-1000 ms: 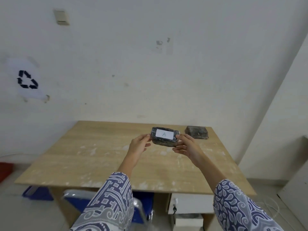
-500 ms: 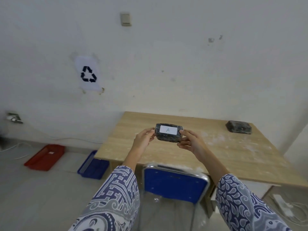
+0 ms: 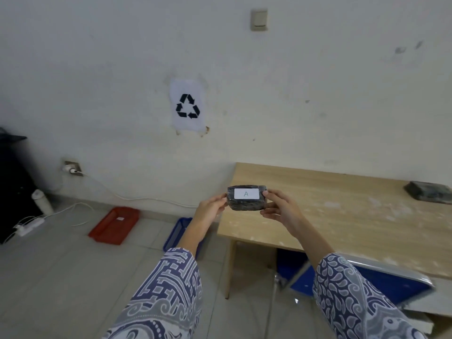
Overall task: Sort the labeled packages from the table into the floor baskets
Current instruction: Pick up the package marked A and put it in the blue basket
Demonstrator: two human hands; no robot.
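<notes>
The left hand (image 3: 211,208) and right hand (image 3: 281,207) pinch the ends of a dark package (image 3: 246,198) in the air off the desk's (image 3: 342,216) left edge, label facing the camera, apparently to read it; the label reads "A". Red basket (image 3: 115,225) and blue basket (image 3: 177,232) sit on the floor left; a second package (image 3: 429,195) lies on the desk; a recycling sign (image 3: 187,105) hangs on the wall.

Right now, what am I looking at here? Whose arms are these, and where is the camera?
No machine here: a person wears a camera on the head, so you see their own two arms from above. The left hand and right hand share a grip on a dark wrapped package with a white label reading A. A second dark package lies on the wooden table. On the floor sit a red basket and a blue basket, partly hidden by the arm.
</notes>
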